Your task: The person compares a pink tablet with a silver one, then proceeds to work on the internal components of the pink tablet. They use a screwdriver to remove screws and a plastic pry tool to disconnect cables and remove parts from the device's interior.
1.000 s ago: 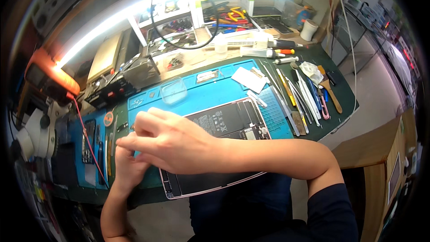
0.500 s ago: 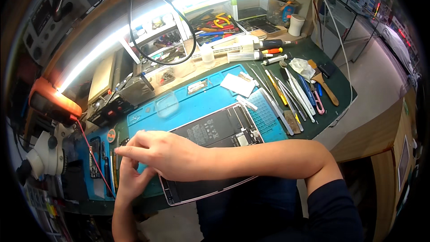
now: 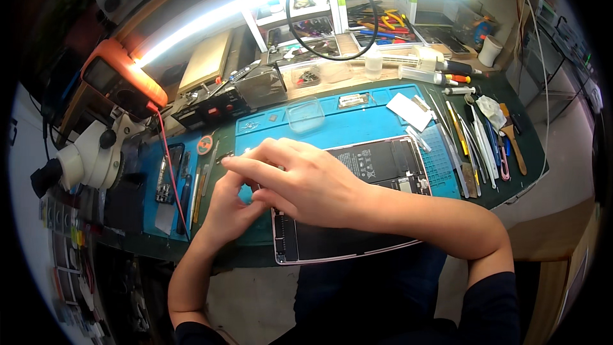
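Holding the right hand (image 3: 311,182) above an opened tablet (image 3: 377,160) just below the frame's centre, overlapping the left hand (image 3: 231,209) at centre left; showing bent fingers (image 3: 257,170) with partly hidden tips, cannot tell whether pinching anything. Working over a blue mat (image 3: 357,120).

Blazing white from the tube lamp (image 3: 204,26) between ten and one o'clock, flaring strongest near twelve. Sinking into shadow around the trousers (image 3: 370,284) at six o'clock. Bending straight edges and darkening to black toward the rim.
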Demonstrator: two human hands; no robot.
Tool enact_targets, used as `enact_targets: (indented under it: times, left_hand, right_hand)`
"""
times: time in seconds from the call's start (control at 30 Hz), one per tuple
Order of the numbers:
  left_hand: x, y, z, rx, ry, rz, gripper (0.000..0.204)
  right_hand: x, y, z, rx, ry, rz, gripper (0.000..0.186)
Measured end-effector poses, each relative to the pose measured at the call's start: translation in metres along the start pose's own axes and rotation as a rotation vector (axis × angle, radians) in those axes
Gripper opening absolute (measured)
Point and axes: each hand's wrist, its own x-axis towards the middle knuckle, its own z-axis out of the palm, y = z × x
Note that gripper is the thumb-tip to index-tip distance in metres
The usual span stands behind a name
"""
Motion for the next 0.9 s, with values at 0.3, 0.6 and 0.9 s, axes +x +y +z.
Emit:
enact_targets:
  times: [0.3, 0.6, 0.9]
  left_hand:
    - [0.01, 0.017, 0.0, 0.245, -0.147, -0.021, 0.02]
    - [0.025, 0.033, -0.01, 0.349, -0.266, 0.016, 0.009]
    - [0.012, 0.019, -0.015, 0.386, -0.23, 0.047, 0.01]
  right_hand:
    - [0.002, -0.003, -0.017, 0.089, 0.027, 0.038, 0.059]
    - [-0.011, -0.006, -0.045, 0.162, 0.097, 0.151, 0.058]
    - [-0.019, 0.002, -0.025, 0.238, -0.018, 0.173, 0.046]
